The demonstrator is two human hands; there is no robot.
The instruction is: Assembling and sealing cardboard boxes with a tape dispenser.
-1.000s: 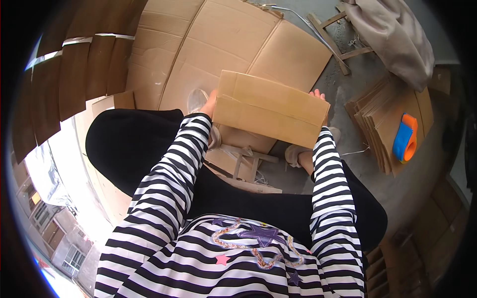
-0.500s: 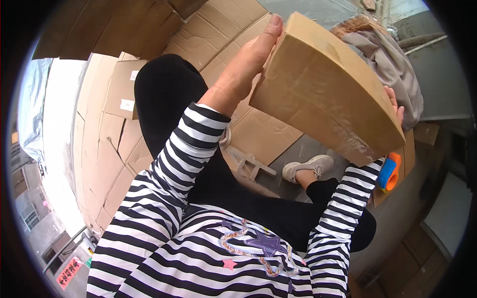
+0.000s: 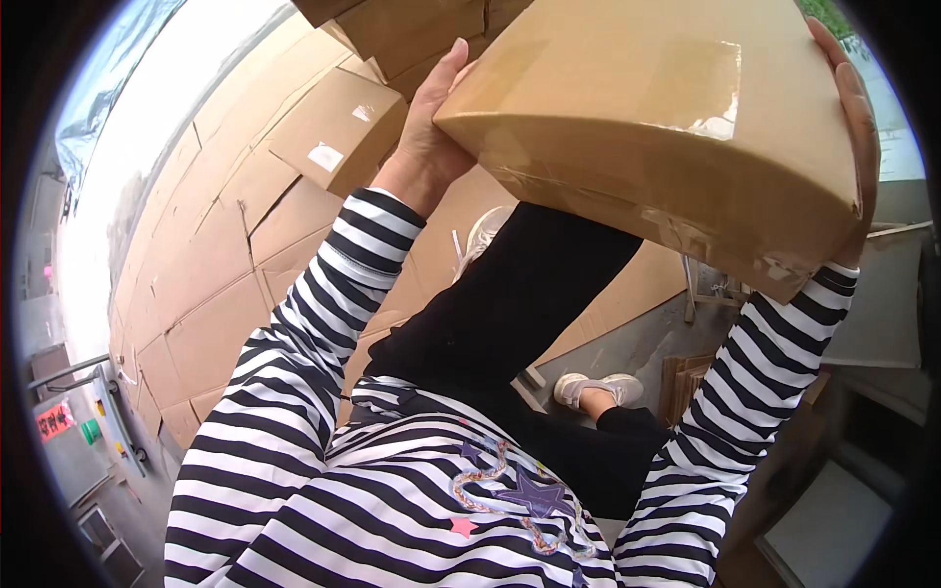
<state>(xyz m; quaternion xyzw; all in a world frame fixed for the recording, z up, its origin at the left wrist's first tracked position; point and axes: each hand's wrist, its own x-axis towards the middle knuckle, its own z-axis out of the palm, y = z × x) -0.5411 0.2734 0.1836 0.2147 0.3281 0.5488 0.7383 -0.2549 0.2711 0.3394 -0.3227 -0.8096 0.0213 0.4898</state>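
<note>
A brown cardboard box is held up in front of me between both hands, off the floor and slightly tilted. Clear tape shows on its upper face and along its near side. My left hand grips the box's left end, thumb up along the edge. At the opposite end my right hand presses along the side, fingers pointing up; its palm is partly hidden behind the box.
Stacked cardboard boxes fill the left, one smaller box bearing white labels. Flattened cardboard lies beneath the held box. A bundle of cardboard sheets stands beside my shoe. More boxes rise at the back.
The box has tilted so its taped upper face shows, and both hands have stayed on it. My view has swung, and the orange and blue tool has left it.
</note>
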